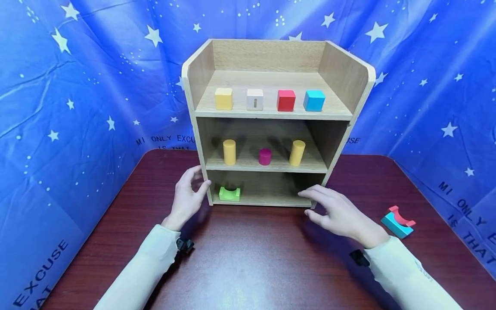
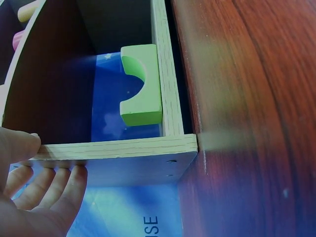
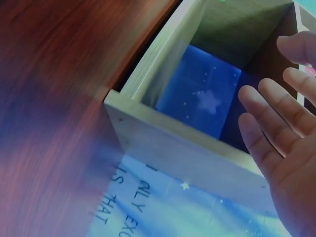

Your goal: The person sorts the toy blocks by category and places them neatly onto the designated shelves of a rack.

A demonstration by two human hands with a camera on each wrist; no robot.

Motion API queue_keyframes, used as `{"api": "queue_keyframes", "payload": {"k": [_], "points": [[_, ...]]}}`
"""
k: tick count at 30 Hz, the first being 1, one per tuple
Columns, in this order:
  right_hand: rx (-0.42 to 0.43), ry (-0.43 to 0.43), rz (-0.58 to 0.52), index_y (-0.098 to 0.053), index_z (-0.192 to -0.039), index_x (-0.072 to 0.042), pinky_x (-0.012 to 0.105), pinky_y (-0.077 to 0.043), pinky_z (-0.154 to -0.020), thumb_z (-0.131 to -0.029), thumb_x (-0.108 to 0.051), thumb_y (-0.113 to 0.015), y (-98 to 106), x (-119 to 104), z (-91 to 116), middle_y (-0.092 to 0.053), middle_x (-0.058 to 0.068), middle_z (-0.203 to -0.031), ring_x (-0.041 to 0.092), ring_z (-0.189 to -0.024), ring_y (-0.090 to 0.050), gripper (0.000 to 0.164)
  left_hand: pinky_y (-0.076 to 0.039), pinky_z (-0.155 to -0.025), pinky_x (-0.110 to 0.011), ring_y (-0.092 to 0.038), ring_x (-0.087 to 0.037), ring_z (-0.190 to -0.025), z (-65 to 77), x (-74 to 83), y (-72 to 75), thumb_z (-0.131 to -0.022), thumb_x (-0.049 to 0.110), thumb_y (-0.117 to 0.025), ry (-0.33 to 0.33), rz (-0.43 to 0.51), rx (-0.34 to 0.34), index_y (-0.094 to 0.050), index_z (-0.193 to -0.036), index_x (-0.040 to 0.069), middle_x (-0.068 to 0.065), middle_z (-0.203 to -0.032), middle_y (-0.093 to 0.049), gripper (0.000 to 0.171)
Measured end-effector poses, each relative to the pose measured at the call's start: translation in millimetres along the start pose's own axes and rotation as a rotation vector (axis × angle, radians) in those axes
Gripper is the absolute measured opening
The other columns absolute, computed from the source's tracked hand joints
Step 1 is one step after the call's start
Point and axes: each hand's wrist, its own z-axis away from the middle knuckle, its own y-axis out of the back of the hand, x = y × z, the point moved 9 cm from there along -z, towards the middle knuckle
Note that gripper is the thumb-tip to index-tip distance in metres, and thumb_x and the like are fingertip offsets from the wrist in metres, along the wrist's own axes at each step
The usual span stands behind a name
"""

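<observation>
A small wooden shelf (image 1: 267, 77) with three levels stands on the table. My left hand (image 1: 187, 196) pinches its left side panel (image 2: 118, 148), thumb at the front edge and fingers along the outer face. Over the lower right of the shelf, my right hand (image 1: 337, 211) is held with fingers spread and extended, close to the right side panel (image 3: 187, 133), holding nothing. A green arch block (image 1: 230, 194) sits at the left of the bottom level. The middle level carries two yellow cylinders (image 1: 229, 152) (image 1: 297, 153) and a short magenta cylinder (image 1: 265, 157).
Along the top level stand a yellow cube (image 1: 224, 99), a white cube (image 1: 255, 100), a red cube (image 1: 286, 100) and a blue cube (image 1: 314, 100). To the right, a red arch block (image 1: 401, 216) and a blue arch block (image 1: 397, 226) lie together on the table (image 1: 248, 267). Blue star-printed cloth (image 1: 97, 86) hangs behind.
</observation>
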Motion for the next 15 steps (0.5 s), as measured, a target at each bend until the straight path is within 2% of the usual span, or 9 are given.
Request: {"api": "queue_keyframes", "payload": {"k": [6, 9, 15], "points": [[0.012, -0.016, 0.035, -0.063, -0.118, -0.012, 0.026, -0.048, -0.081, -0.077, -0.017, -0.076, 8.9, 6.2, 11.7, -0.061, -0.007, -0.106, 0.007, -0.097, -0.057, 0.044, -0.059, -0.076, -0.038, -0.066, -0.027, -0.093, -0.3, 0.1, -1.3, -0.081, -0.006, -0.071, 0.001, 0.009, 0.001, -0.058, -0.120, -0.001, -0.019, -0.104, -0.064, 0.042], [0.019, -0.021, 0.054, -0.063, -0.118, -0.014, 0.024, -0.046, -0.083, -0.076, -0.018, -0.077, 13.1, 10.3, 19.0, -0.062, -0.007, -0.109, 0.007, -0.100, -0.057, 0.044, -0.059, -0.075, -0.042, -0.065, -0.032, -0.092, -0.9, 3.5, -2.0, -0.080, -0.010, -0.070, -0.004, 0.008, 0.005, -0.057, -0.120, -0.005, -0.023, -0.103, -0.063, 0.042], [0.024, -0.041, 0.065, -0.063, -0.120, -0.018, 0.022, -0.048, -0.079, -0.075, -0.016, -0.078, 18.2, 17.1, 34.2, -0.061, -0.011, -0.111, 0.006, -0.096, -0.058, 0.047, -0.059, -0.076, -0.045, -0.065, -0.036, -0.091, -1.0, 33.4, 2.1, -0.080, -0.014, -0.067, -0.004, -0.010, -0.004, -0.056, -0.117, -0.011, -0.027, -0.102, -0.062, 0.039]]}}
